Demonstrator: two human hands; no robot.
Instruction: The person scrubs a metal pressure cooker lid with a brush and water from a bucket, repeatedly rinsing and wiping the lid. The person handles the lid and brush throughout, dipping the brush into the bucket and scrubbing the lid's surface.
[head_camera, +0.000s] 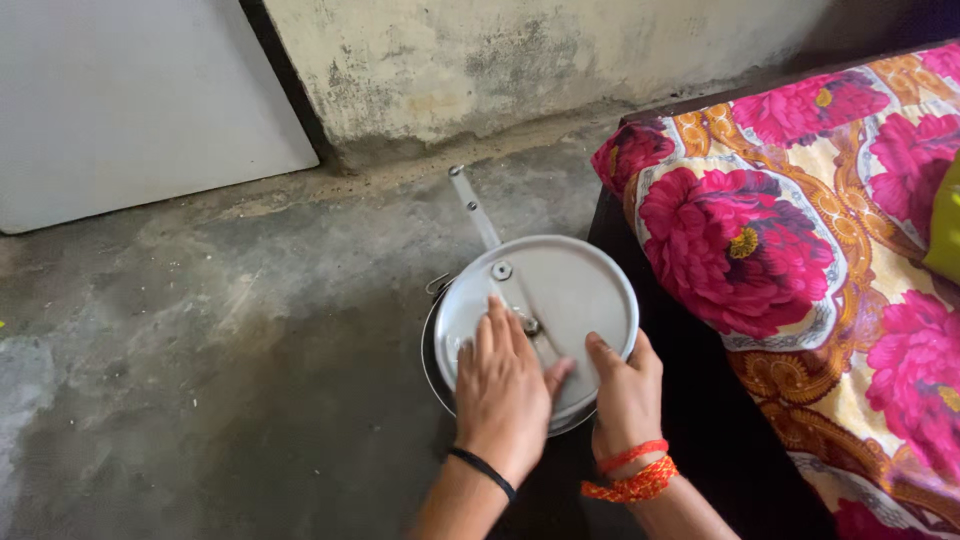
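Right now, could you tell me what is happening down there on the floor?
A person is crouched over a metal pot on the concrete floor. The left hand lies flat on the round metal lid, and the right hand grips the lid's near edge. The lid sits tilted on the pot, its long handle pointing toward the wall. A flowered bedcover is alongside.

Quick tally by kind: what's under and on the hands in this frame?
Metal lid, left hand flat on it: 1
Pot beneath the lid: 1
Black wristband: 1
Red-orange thread bands, right hand: 2
Total: 5
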